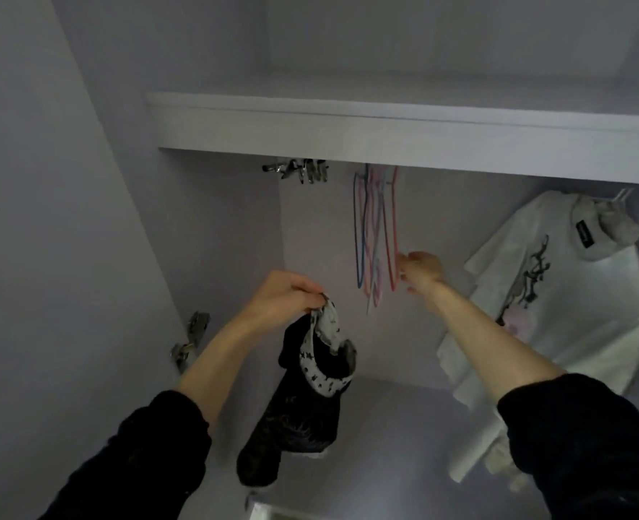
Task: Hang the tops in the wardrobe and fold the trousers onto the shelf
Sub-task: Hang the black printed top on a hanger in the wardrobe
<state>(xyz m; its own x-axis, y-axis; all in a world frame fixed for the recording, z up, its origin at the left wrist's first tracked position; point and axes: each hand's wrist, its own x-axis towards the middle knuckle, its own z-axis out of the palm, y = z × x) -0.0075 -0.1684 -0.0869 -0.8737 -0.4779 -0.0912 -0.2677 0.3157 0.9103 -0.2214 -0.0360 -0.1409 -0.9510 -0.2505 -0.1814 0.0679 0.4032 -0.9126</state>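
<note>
Black top (303,399) pinched in left hand (288,294); right hand (421,268) fingers clasp pink hanger (393,234)

dark sleeves (168,441), perhaps black, bare forearms

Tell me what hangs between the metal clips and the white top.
Head view: thin pink and blue hangers hang between the metal clips and white top.

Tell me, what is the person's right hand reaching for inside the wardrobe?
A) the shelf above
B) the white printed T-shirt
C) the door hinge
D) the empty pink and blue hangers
D: the right hand pinches the bottom of a pink hanger among the empty hangers, while the left hand holds the black top.
</note>
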